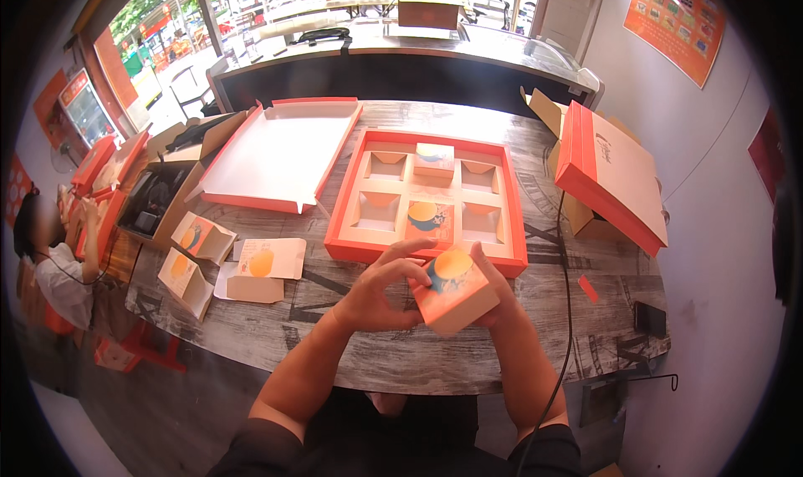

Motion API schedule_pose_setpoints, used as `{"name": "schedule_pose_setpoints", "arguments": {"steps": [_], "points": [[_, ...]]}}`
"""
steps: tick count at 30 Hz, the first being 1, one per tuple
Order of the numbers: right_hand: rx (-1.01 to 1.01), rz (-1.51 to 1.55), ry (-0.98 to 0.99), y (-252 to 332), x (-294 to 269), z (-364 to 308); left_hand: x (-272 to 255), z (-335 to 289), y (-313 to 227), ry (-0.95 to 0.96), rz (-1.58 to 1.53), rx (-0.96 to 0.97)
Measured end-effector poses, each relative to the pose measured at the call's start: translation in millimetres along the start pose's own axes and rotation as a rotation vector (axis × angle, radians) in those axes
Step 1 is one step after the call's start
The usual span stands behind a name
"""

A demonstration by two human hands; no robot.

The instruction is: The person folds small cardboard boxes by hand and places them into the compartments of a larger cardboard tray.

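Between my two hands is a small folded carton box (pixel 454 286) with a yellow disc and blue pattern on its top. My left hand (pixel 381 289) grips its left side, fingertips on the top edge, and my right hand (pixel 500 289) is closed round its right side. Just beyond is an open red gift box (pixel 335 233) with a cream divider insert. A small carton (pixel 435 161) stands in its far middle compartment, and another carton (pixel 430 221) sits lower in the near middle one. The other compartments hold no carton.
Several partly folded cartons (pixel 261 259) lie at the left. Behind them are a white-lined lid (pixel 284 155) and a cardboard box (pixel 159 201) of black items. A red-sided box (pixel 615 171), phone (pixel 650 319) and cable (pixel 565 310) are at right. A person (pixel 63 276) works far left.
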State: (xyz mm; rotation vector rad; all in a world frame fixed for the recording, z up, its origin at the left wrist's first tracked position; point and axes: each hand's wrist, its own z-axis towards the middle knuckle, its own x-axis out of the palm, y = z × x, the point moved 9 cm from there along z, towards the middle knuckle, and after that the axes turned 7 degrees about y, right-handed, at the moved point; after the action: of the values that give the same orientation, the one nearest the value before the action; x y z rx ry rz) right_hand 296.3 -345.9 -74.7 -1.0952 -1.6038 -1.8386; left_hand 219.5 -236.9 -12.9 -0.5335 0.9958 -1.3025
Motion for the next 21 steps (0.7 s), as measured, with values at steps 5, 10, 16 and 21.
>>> {"name": "schedule_pose_setpoints", "arguments": {"steps": [5,10,16,21], "points": [[0.136,-0.169,-0.077,-14.1,-6.1,-1.9,9.3,3.9,-11.5,0.121,0.081,0.063],[0.174,-0.145,-0.086,-23.4,-18.1,3.0,9.6,0.8,-6.3,0.166,0.085,0.038],[-0.216,-0.740,-0.342,15.2,-32.5,-5.9,-37.1,-11.5,10.8,-0.156,-0.244,0.032],[-0.785,-1.978,-0.447,43.7,47.4,-20.4,-76.9,-22.5,24.3,-0.392,-0.222,0.017]]}}
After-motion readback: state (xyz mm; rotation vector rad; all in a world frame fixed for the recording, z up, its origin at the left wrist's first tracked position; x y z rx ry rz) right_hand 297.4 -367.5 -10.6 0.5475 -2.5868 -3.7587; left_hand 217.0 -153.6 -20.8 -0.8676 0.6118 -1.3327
